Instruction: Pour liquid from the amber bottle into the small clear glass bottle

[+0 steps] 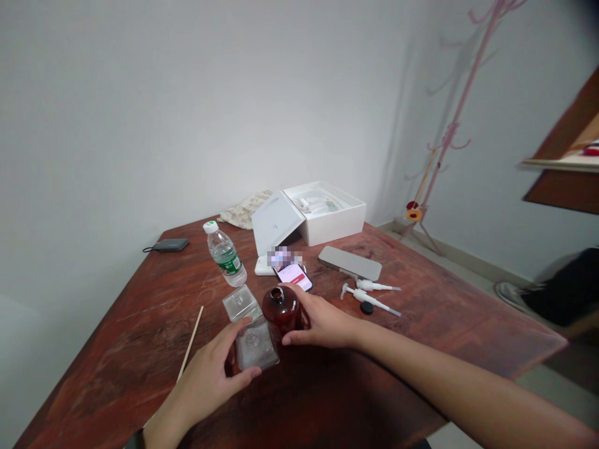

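Right hand (322, 321) clamped around amber glass bottle (281, 312), lower centre; left hand (206, 380) touching square clear glass container (256, 349) just beside it, grip unclear.

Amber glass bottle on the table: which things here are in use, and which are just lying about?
In use: right hand on amber glass bottle; left hand on square glass bottle; another square glass bottle.
Lying about: plastic water bottle; smartphone; white box; two pump dispensers; wooden stick.

White walls (196, 118) meet in a corner — pink coat rack (461, 106) by the skirting, reddish-brown wooden table (121, 355) in front, grey floor (543, 380) at right — dark wooden shelf (566, 193) at the edge.
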Available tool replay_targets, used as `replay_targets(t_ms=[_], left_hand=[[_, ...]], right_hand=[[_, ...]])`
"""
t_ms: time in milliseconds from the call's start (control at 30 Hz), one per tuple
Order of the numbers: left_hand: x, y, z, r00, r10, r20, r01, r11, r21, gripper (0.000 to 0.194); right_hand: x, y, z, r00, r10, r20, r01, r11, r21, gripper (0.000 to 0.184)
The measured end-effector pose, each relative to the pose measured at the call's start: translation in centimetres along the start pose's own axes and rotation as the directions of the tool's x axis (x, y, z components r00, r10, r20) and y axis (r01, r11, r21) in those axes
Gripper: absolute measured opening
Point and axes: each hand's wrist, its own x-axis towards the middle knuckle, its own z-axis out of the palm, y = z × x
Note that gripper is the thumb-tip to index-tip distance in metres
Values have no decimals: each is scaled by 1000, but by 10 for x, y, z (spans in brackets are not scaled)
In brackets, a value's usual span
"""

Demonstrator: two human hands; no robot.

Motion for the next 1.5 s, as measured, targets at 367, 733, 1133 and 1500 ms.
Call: replay_targets(t_ms=[367, 733, 1133, 1500], left_hand=[[4, 30, -17, 996, -68, 54, 70, 997, -28, 77], [5, 31, -16, 997, -68, 39, 69, 996, -49, 74], [4, 27, -14, 999, -39, 19, 40, 998, -51, 75], [4, 27, -15, 998, -54, 32, 55, 997, -48, 75]], right_hand=[[0, -4, -2, 999, 26, 26, -26, 1000, -9, 105], [2, -4, -4, 998, 22, 56, -22, 1000, 0, 103], [1, -4, -3, 998, 21, 51, -21, 1000, -5, 103], [1, -4, -3, 998, 26, 52, -26, 1000, 9, 101]])
